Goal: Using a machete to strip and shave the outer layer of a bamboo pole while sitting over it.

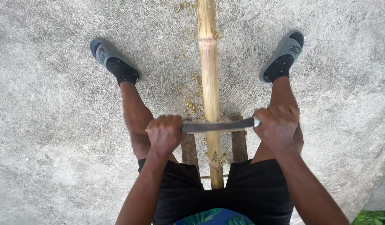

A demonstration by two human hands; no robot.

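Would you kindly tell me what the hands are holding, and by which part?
Both hands grip one metal blade laid across the bamboo pole: left hand at one end, right hand at the other.

Viewpoint: a single head camera, above the bamboo pole (209,83).
Facing: almost straight down the pole's length onto the concrete floor (55,146).
Nearness: close; the pole's near end lies at the lower middle, its far end leaving the top edge.
Shared ground: none, one view only.

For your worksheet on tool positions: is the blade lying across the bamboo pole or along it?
Across. The blade crosses the bamboo pole at a right angle, gripped at each end by the left hand and right hand.
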